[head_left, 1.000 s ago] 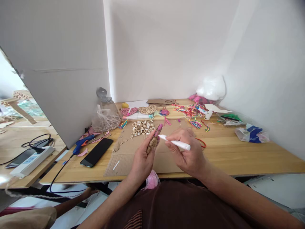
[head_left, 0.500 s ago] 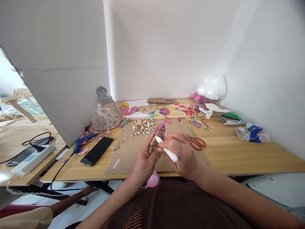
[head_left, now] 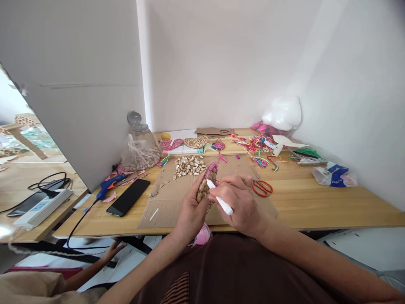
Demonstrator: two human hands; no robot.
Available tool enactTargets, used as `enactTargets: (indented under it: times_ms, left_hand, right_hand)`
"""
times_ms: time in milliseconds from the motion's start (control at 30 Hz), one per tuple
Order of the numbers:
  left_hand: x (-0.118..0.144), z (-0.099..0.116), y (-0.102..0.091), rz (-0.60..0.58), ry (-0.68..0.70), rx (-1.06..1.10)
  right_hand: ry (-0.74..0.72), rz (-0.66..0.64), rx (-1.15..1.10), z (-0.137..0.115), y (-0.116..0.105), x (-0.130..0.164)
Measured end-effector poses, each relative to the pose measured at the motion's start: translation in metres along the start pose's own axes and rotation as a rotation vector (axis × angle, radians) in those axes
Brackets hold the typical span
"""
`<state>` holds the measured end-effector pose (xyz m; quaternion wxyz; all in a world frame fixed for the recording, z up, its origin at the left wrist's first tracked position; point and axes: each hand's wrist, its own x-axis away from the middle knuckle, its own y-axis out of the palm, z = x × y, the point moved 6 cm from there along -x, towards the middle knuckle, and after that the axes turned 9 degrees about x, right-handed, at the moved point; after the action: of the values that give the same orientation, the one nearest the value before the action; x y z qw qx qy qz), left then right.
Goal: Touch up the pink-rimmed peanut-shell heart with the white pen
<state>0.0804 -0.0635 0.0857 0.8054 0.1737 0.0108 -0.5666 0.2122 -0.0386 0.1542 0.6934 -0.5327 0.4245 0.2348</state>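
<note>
White marker (head_left: 223,202) has tilted lower, pinched in the right hand (head_left: 243,204), tip at the shell-covered piece (head_left: 201,191) the left hand (head_left: 190,211) clasps; likely colouring, next needing steady strokes

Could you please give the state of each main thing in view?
Left hand: holding the piece
Right hand: gripping the marker
Piece: partly pink, partly tan
Marker: tip towards the piece
Phone: screen dark
Power strip: plug inserted
Scissors: open or shut unclear
Jar: lid apparently open

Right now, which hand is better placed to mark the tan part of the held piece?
Probably the right hand: it holds the white marker, tip toward the shell-covered piece. The left hand is occupied holding that piece.
</note>
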Motion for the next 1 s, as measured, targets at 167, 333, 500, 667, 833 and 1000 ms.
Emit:
enactTargets:
  times_ms: [167,333,500,667,833,1000]
  left_hand:
    - [0.001,0.003,0.001,0.007,0.0,-0.002]
    - [0.001,-0.004,0.0,-0.002,-0.011,0.019]
    - [0.001,-0.004,0.002,-0.024,-0.008,0.069]
    - [0.0,0.001,0.003,-0.012,0.008,0.009]
    - [0.001,-0.004,-0.001,-0.016,0.012,-0.014]
    - [0.001,-0.005,-0.003,-0.019,0.037,-0.071]
  right_hand:
    - [-0.008,0.019,-0.02,-0.003,0.004,0.002]
    - [-0.007,0.024,0.004,0.002,0.002,0.0]
    - [0.044,0.028,-0.039,0.008,-0.001,-0.001]
    - [0.021,0.013,-0.049,0.004,0.003,0.001]
    - [0.052,0.036,-0.039,0.008,0.0,-0.004]
    - [0.044,0.016,-0.073,0.005,-0.001,-0.004]
